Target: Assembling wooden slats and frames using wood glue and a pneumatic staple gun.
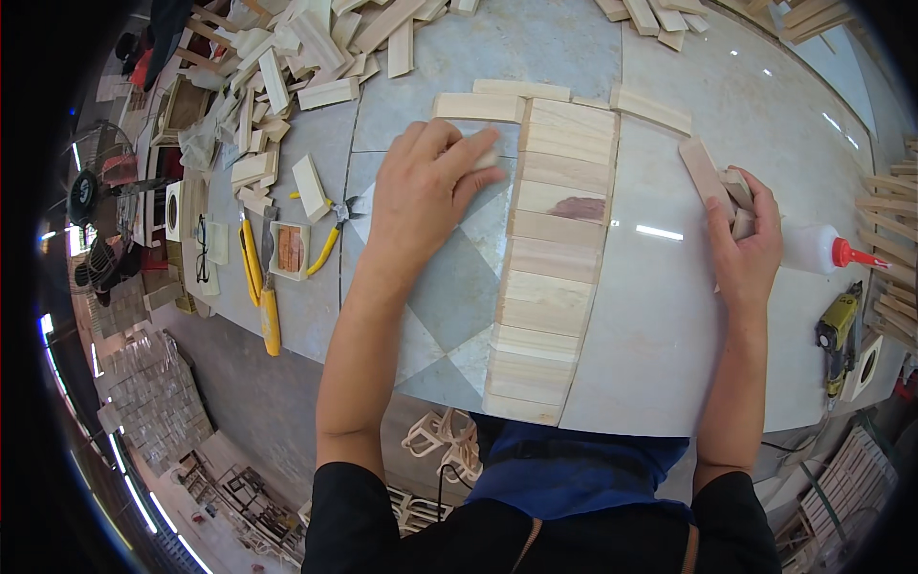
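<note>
A long strip of wooden blocks (550, 258) set side by side runs down the middle of the tabletop towards me. One block has a dark reddish patch. Just left of the strip's far part, my left hand (421, 187) is closed, with a small pale wood piece (488, 160) showing between thumb and fingers. On the right, my right hand (746, 244) grips several wooden blocks (704, 172), one sticking out towards the far side. Beyond the strip's far end lie loose blocks (478, 106), with another block (652, 110) slanting off to the right.
A heap of wooden blocks (316, 48) covers the far left. Nearer lie yellow-handled pliers (335, 234), a yellow-handled tool (271, 320) and a small box (290, 251). At right are a white bottle with a red cap (813, 249) and a yellow-green tool (839, 325).
</note>
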Motion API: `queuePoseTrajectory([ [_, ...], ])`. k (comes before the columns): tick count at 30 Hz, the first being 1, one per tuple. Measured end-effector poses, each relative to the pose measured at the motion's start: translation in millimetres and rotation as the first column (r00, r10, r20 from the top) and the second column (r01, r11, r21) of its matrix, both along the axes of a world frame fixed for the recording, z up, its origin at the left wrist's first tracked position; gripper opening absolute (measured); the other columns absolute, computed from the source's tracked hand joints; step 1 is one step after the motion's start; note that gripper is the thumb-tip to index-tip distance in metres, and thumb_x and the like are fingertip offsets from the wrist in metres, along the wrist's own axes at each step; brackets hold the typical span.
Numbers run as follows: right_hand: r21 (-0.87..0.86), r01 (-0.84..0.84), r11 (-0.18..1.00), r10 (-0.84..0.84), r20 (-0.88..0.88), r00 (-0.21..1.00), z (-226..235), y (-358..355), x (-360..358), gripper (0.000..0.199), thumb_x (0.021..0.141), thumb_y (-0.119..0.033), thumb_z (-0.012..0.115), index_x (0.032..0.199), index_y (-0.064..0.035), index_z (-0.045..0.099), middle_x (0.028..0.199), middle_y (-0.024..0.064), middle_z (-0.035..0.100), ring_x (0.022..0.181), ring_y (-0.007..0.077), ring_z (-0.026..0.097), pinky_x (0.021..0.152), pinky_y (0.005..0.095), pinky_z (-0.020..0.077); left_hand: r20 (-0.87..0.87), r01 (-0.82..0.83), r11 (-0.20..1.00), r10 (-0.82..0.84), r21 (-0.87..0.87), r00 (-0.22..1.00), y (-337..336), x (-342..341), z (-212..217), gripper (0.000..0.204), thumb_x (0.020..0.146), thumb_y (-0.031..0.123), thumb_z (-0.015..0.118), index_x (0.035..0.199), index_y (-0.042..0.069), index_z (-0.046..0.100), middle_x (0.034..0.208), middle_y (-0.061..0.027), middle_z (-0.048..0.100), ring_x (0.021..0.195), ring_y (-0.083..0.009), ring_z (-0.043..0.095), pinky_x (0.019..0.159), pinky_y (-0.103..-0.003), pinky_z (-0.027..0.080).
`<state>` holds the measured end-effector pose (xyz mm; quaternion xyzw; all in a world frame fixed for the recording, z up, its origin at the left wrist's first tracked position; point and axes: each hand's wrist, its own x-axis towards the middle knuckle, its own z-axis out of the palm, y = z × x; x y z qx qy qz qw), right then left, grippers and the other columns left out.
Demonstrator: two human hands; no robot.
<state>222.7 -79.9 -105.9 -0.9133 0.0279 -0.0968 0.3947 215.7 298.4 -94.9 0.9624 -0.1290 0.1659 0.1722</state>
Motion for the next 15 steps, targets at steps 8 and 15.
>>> queuePoseTrajectory([
  [8, 0.034, 0.006, 0.999, -0.005, -0.034, 0.999, 3, -1, -1, 0.045, 0.100, -0.013, 0.079, 0.144, -0.0076, 0.072, 0.130, 0.0112, 0.076, 0.117, 0.0275, 0.068, 0.106, 0.0389, 0.0538, -0.031, -0.140, 0.935, 0.138, -0.326, 0.990, 29, -8, 2, 0.041, 0.091, 0.013, 0.093, 0.132, 0.015, 0.084, 0.123, -0.0039, 0.076, 0.113, -0.0231, 0.069, 0.102, -0.035, 0.056],
  [15, 0.048, 0.003, 0.999, -0.002, -0.025, 1.000, 2, -1, 0, 0.043, 0.101, -0.013, 0.078, 0.143, -0.0076, 0.072, 0.131, 0.0108, 0.077, 0.118, 0.0277, 0.068, 0.106, 0.0389, 0.0539, -0.182, -0.165, 0.940, 0.113, -0.299, 0.977, 33, -10, -2, 0.036, 0.094, 0.007, 0.089, 0.129, 0.011, 0.086, 0.134, -0.0054, 0.078, 0.116, -0.0240, 0.071, 0.102, -0.035, 0.058],
])
